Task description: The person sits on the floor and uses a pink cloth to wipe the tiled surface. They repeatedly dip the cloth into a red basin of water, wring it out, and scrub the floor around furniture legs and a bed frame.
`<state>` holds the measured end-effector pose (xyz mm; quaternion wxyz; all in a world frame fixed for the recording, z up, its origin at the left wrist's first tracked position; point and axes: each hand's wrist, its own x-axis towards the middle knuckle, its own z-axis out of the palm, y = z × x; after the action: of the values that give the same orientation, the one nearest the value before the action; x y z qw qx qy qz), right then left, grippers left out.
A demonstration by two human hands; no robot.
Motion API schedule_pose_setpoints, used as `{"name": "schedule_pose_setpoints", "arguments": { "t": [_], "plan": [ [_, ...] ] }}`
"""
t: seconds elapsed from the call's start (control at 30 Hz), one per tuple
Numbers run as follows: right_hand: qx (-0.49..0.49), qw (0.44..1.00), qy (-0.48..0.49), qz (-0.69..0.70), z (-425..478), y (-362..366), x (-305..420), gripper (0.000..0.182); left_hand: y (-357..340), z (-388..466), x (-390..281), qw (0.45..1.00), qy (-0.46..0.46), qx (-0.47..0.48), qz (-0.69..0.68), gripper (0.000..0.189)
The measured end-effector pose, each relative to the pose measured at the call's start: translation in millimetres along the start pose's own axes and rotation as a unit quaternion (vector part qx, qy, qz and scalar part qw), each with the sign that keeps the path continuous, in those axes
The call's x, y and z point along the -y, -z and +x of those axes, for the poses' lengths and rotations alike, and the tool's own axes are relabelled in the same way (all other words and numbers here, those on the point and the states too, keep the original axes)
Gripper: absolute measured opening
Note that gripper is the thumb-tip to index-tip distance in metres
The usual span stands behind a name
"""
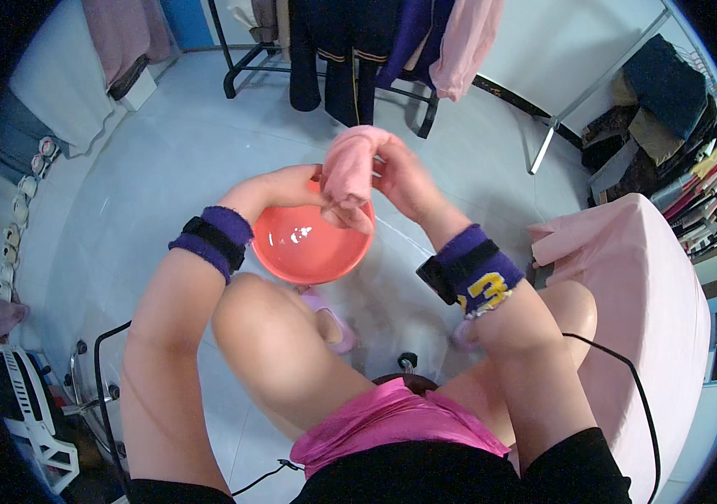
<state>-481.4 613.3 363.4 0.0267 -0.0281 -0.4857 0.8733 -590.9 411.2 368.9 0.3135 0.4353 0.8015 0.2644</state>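
Note:
A pink cloth (351,165), bunched and folded over, is held up between my two hands above the far right side of an orange-red plastic basin (314,255). My left hand (295,186) grips the cloth's left side, its fingertips partly hidden behind the fabric. On the other side, my right hand (401,175) has its fingers curled around the upper right of the cloth. One loose end hangs down over the basin's rim. Bright reflections show on the basin's inner surface; whether it holds water I cannot tell. Both wrists wear purple bands with black straps.
Ahead stands a black clothes rack (245,66) with hanging garments (346,57). A pink-covered piece of furniture (635,271) is on the right. Several shoes (18,211) line the left wall. A white plastic chair part (43,422) and a black cable (264,477) lie nearby.

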Motion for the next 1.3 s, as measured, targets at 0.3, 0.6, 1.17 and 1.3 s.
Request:
{"name": "schedule_pose_setpoints", "arguments": {
  "t": [0.3,0.6,1.17,1.3],
  "plan": [
    [-0.243,0.964,-0.069,-0.079,-52,192,-17,0.037,-88,125,-33,0.935,0.04,0.027,-0.35,0.027],
    [-0.358,0.905,-0.171,0.151,-116,276,-158,0.043,-310,198,-19,0.712,0.11,-0.145,-0.678,0.041],
    [-0.18,0.773,-0.049,-0.606,-80,346,-219,0.089,-397,233,93,0.952,0.122,-0.268,0.088,0.053],
    [-0.114,0.774,-0.05,-0.62,-86,339,-240,0.083,-389,245,85,0.981,0.079,-0.141,0.111,0.059]
  ]
}}
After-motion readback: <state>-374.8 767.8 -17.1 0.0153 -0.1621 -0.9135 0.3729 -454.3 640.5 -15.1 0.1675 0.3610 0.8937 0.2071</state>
